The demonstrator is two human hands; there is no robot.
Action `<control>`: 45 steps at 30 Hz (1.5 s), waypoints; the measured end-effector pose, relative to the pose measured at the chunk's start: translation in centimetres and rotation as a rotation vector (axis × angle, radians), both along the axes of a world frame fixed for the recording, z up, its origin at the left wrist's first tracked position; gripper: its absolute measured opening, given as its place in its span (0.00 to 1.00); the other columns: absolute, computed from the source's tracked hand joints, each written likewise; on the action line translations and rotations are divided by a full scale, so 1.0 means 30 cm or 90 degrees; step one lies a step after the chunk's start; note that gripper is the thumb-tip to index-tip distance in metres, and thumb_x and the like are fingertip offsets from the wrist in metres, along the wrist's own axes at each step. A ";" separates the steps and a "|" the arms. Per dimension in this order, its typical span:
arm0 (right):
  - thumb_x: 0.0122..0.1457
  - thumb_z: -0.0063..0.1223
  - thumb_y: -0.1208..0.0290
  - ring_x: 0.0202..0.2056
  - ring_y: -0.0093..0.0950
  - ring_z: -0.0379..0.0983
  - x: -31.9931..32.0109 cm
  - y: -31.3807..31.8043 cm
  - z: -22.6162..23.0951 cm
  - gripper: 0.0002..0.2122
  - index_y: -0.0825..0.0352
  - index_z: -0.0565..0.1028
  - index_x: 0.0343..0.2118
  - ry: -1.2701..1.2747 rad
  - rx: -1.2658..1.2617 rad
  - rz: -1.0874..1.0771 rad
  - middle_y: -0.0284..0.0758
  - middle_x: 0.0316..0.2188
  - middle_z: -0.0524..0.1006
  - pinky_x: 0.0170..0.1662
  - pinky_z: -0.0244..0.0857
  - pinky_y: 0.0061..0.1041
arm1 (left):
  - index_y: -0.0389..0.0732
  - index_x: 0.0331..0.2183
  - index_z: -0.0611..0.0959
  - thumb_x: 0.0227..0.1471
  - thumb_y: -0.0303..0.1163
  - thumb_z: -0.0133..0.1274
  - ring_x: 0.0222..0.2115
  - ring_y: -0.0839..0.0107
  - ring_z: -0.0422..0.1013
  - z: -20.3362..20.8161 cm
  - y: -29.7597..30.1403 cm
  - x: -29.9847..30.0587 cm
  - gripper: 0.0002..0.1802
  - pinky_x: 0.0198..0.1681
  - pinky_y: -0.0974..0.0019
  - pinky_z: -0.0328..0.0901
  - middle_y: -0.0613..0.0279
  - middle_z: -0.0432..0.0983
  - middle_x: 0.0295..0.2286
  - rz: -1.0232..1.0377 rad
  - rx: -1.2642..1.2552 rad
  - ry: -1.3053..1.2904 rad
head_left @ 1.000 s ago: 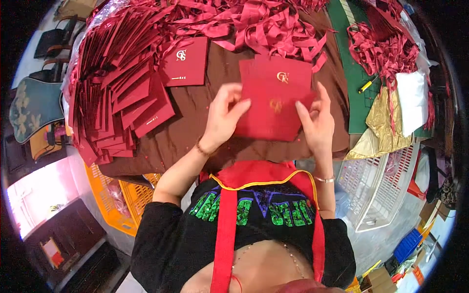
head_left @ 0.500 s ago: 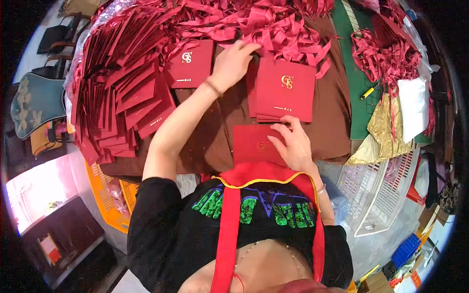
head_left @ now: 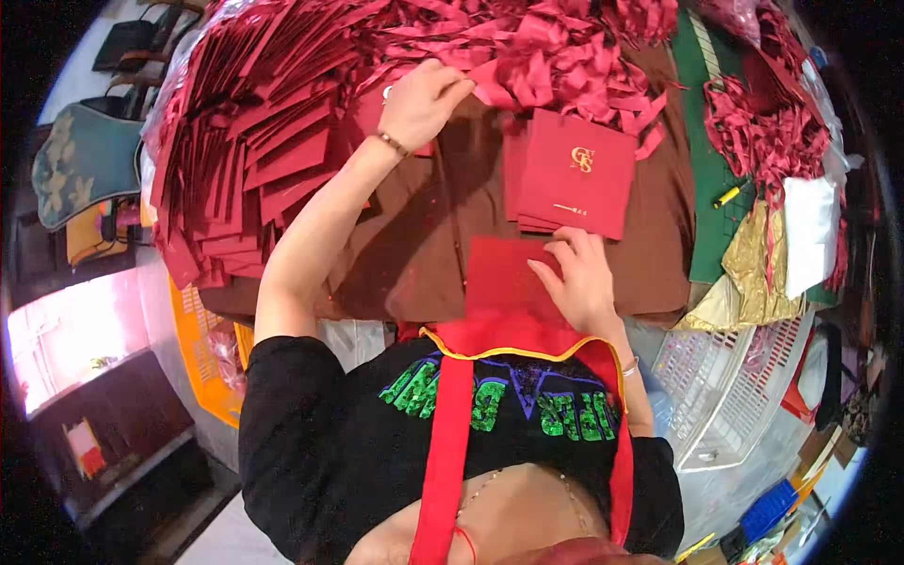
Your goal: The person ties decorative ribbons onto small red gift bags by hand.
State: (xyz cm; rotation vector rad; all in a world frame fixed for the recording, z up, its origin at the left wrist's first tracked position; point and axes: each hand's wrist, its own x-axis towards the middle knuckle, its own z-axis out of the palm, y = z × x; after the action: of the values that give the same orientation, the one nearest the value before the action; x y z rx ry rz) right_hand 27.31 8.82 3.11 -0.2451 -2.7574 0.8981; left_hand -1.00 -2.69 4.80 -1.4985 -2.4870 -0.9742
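Hands apart on the brown tabletop (head_left: pixel 414 254): the left hand (head_left: pixel 421 102) is stretched far up and away from the body, fingers curled down into the tangle of red ribbons (head_left: pixel 556 47), right where the ribbons meet the big slanting heap of red folded cards (head_left: pixel 254 160). What exactly those fingers have pinched, I cannot tell (the knuckles hide it). The right hand (head_left: pixel 579 282) lies flat and open, palm down, fingers spread over a plain red card (head_left: pixel 504 278) at the near table edge, pressing rather than gripping. Just above that card, touching distance from the fingertips, sits a small stack of red cards with a gold emblem (head_left: pixel 574 174). Off to the right, a green mat (head_left: pixel 702 141), a yellow-tipped tool (head_left: pixel 727 196) and crumpled gold paper (head_left: pixel 753 268). White plastic crate (head_left: pixel 725 395) below the table.
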 end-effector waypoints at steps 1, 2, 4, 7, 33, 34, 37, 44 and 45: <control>0.44 0.60 0.69 0.36 0.37 0.66 -0.006 -0.001 0.011 0.11 0.69 0.73 0.28 0.001 -0.004 0.008 0.37 0.33 0.69 0.39 0.62 0.31 | 0.37 0.30 0.79 0.50 0.36 0.50 0.28 0.59 0.70 0.035 -0.043 0.013 0.12 0.31 0.63 0.64 0.54 0.71 0.24 0.048 -0.023 -0.032; 0.43 0.60 0.70 0.36 0.37 0.65 -0.008 0.000 0.026 0.10 0.68 0.74 0.28 0.040 0.022 0.005 0.37 0.33 0.68 0.39 0.61 0.31 | 0.36 0.28 0.79 0.50 0.36 0.50 0.27 0.59 0.69 0.060 -0.088 0.033 0.12 0.31 0.64 0.63 0.55 0.70 0.24 0.096 -0.045 -0.068; 0.42 0.61 0.70 0.35 0.37 0.64 -0.010 -0.008 0.026 0.10 0.68 0.74 0.27 0.078 0.043 0.010 0.37 0.32 0.68 0.38 0.61 0.31 | 0.36 0.26 0.78 0.49 0.35 0.51 0.27 0.60 0.69 0.083 -0.182 0.089 0.11 0.30 0.66 0.63 0.56 0.68 0.24 0.138 -0.024 -0.124; 0.40 0.62 0.72 0.31 0.35 0.62 -0.016 -0.026 0.011 0.10 0.66 0.75 0.26 0.090 0.025 -0.004 0.36 0.28 0.66 0.34 0.59 0.30 | 0.41 0.24 0.77 0.46 0.30 0.51 0.27 0.58 0.68 0.050 -0.310 0.162 0.04 0.28 0.61 0.63 0.57 0.67 0.24 0.103 -0.045 0.052; 0.54 0.51 0.71 0.34 0.26 0.67 0.051 0.070 -0.101 0.08 0.72 0.74 0.31 -0.118 -0.322 0.028 0.36 0.30 0.70 0.38 0.61 0.20 | 0.46 0.25 0.78 0.45 0.37 0.51 0.27 0.59 0.70 -0.242 -0.206 0.187 0.07 0.28 0.57 0.64 0.61 0.71 0.24 0.118 -0.085 0.242; 0.54 0.51 0.71 0.34 0.26 0.67 0.052 0.068 -0.087 0.08 0.72 0.74 0.31 -0.121 -0.325 0.018 0.36 0.30 0.70 0.38 0.61 0.20 | 0.46 0.26 0.78 0.45 0.38 0.51 0.27 0.59 0.69 -0.235 -0.214 0.196 0.07 0.28 0.57 0.63 0.62 0.71 0.25 0.119 -0.065 0.271; 0.54 0.52 0.69 0.31 0.22 0.67 0.053 0.060 -0.096 0.09 0.72 0.74 0.31 -0.195 -0.348 -0.022 0.34 0.29 0.70 0.36 0.61 0.19 | 0.42 0.28 0.77 0.48 0.34 0.50 0.25 0.61 0.72 -0.173 -0.228 0.275 0.07 0.27 0.61 0.65 0.60 0.75 0.25 0.105 0.006 -0.004; 0.54 0.51 0.69 0.31 0.22 0.67 0.048 0.034 -0.100 0.10 0.73 0.73 0.31 -0.233 -0.273 -0.042 0.33 0.29 0.71 0.35 0.61 0.19 | 0.37 0.39 0.76 0.49 0.28 0.49 0.30 0.67 0.75 -0.130 -0.280 0.475 0.13 0.33 0.69 0.67 0.54 0.77 0.26 0.038 -0.013 -0.405; 0.55 0.50 0.69 0.31 0.22 0.67 0.051 0.041 -0.110 0.10 0.73 0.73 0.32 -0.207 -0.308 -0.025 0.32 0.29 0.70 0.35 0.61 0.19 | 0.37 0.39 0.76 0.49 0.28 0.49 0.30 0.67 0.75 -0.142 -0.282 0.483 0.13 0.34 0.69 0.67 0.54 0.78 0.27 0.045 -0.023 -0.409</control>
State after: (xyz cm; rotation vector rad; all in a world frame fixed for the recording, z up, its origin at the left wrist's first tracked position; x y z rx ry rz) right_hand 28.85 10.05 -0.18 -0.5691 -2.7509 1.6364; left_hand 13.49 -11.14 0.53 -1.2304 -2.9479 -1.6113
